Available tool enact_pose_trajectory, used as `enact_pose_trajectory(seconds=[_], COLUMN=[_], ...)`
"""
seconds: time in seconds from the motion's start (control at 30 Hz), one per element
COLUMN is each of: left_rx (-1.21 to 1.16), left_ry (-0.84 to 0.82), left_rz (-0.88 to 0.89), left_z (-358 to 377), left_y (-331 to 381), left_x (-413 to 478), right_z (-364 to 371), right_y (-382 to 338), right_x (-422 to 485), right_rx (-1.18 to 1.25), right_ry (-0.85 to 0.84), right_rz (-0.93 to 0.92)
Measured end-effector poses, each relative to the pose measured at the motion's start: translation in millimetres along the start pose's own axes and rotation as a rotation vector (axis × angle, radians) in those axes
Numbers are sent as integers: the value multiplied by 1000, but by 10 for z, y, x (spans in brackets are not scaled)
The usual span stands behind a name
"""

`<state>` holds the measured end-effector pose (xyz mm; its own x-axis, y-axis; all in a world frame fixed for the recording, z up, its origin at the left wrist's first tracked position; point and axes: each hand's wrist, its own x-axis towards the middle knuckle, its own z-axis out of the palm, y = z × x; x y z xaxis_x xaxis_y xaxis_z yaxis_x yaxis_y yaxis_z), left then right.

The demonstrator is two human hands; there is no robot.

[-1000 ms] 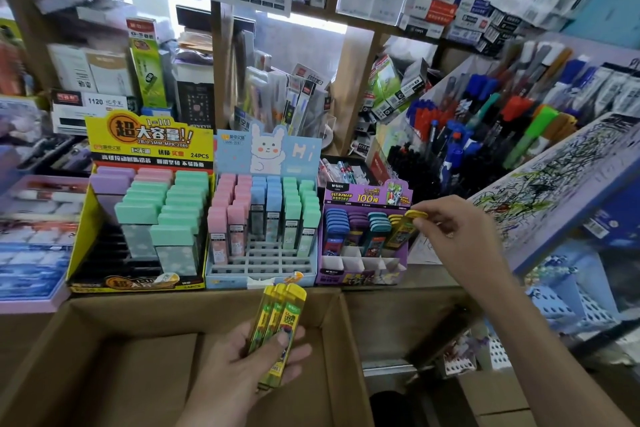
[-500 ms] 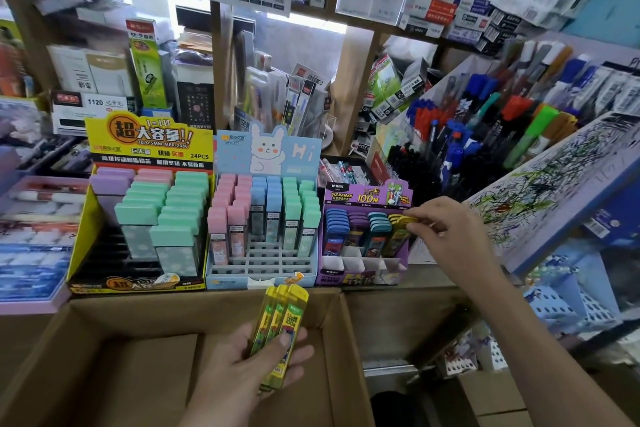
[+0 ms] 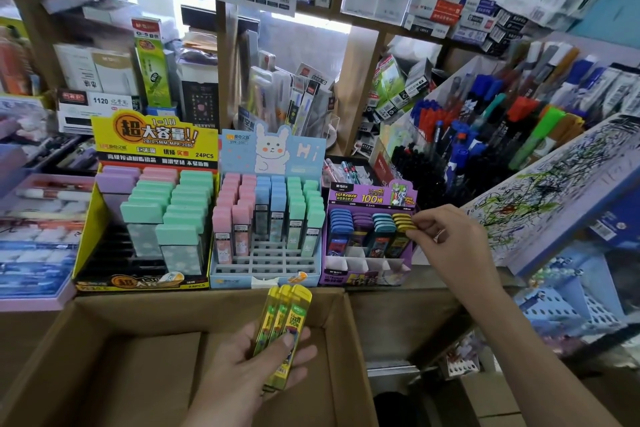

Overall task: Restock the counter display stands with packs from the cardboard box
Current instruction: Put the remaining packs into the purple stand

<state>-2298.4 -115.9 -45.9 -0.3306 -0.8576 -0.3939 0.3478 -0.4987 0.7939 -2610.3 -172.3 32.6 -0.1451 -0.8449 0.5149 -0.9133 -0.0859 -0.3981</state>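
Left hand [image 3: 249, 371] holds yellow packs [image 3: 282, 322]; right hand [image 3: 450, 239] pinches pack [image 3: 403, 220] in stand [image 3: 367, 276].

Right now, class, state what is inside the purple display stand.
The purple display stand holds upright packs in blue, purple, teal and yellow columns; its front slots stand bare. Rear packs show only caps, bodies covered.

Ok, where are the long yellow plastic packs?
Low centre of the head view: the left hand holds the long yellow plastic packs over the brown cardboard box, below the blue bunny stand.
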Motion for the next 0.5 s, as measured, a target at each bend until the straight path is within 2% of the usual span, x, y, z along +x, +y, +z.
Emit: enact_pose_trajectory(seconds=[0.17, 0.27, 0.5], left_rx=[-33, -48, -60], left_ry=[11, 6, -6], left_rz=[-2, -4, -1], left_z=[19, 26, 15], left_y=[9, 31, 53], left_x=[-16, -20, -22], right_z=[-59, -25, 215], right_y=[-213, -398, -796], right_x=[-61, -145, -394], right_rx=[180, 307, 523], right_ry=[65, 40, -344], right_rz=[40, 83, 96])
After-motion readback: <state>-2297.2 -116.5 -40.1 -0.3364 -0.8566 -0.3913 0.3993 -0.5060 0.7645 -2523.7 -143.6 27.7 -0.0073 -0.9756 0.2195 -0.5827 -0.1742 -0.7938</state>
